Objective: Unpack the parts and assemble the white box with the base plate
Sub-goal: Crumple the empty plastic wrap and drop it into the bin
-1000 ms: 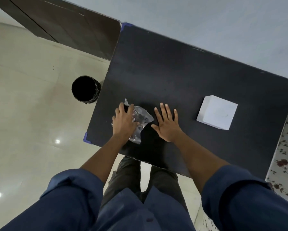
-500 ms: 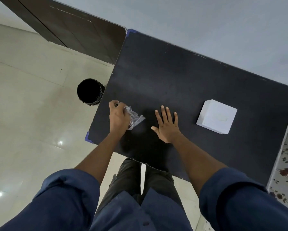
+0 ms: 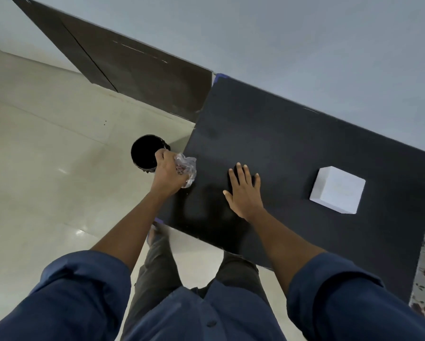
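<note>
Left hand (image 3: 168, 172) is clutching the crumpled plastic wrapper (image 3: 188, 168) beside the black bin (image 3: 145, 153); right hand (image 3: 244, 190) is lying open, empty, on the surface (image 3: 292, 143). Release only once over the opening.

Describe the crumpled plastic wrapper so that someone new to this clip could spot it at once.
Start at the black table and go to its left edge, where the round black bin stands on the floor. There the left hand is closed on the wrapper. It is the only clear, shiny, crinkled thing, unlike the solid white box far right.
</note>
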